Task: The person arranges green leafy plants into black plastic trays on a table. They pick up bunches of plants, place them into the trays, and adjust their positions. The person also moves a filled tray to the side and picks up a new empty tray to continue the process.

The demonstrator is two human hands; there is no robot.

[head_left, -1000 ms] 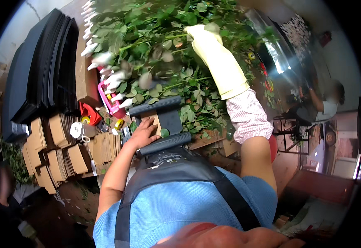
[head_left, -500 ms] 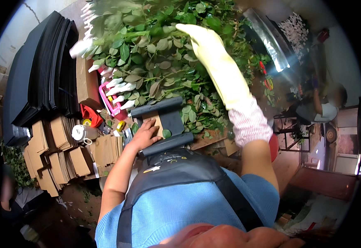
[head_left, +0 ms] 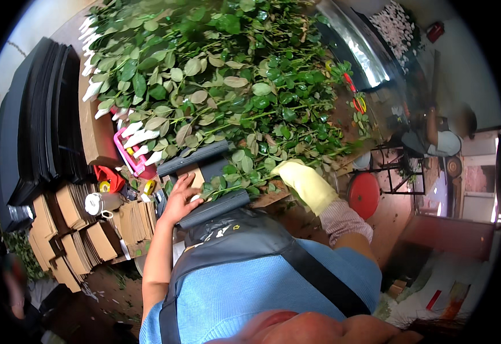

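Note:
My bare left hand [head_left: 180, 202] lies over the left end of a dark ribbed holder [head_left: 213, 209], its fingers stretched and apart on a piece of cardboard [head_left: 193, 172]. Something small and white shows beside its fingers. My right hand [head_left: 305, 184], in a pale yellow glove, is closed at the holder's right, around the end of a leafy stem [head_left: 245, 182] that lies across the holder; the glove hides its fingertips. Beyond both hands spreads a thick pile of leafy stems [head_left: 204, 86], with white-wrapped heads [head_left: 141, 136] along its left side.
Black sheets [head_left: 38, 120] stand in a stack at the left, above folded cardboard pieces [head_left: 70, 241]. A white lidded cup [head_left: 94, 203], a red tape dispenser [head_left: 110, 179] and a pink frame [head_left: 131, 155] sit nearby. Red-handled cutters [head_left: 351, 83] and a red stool [head_left: 363, 195] are right. A person [head_left: 448, 140] works farther off.
My right hand has come down from over the pile to the holder's right side. A leafy stem now lies across the holder. My left hand stays at its left end.

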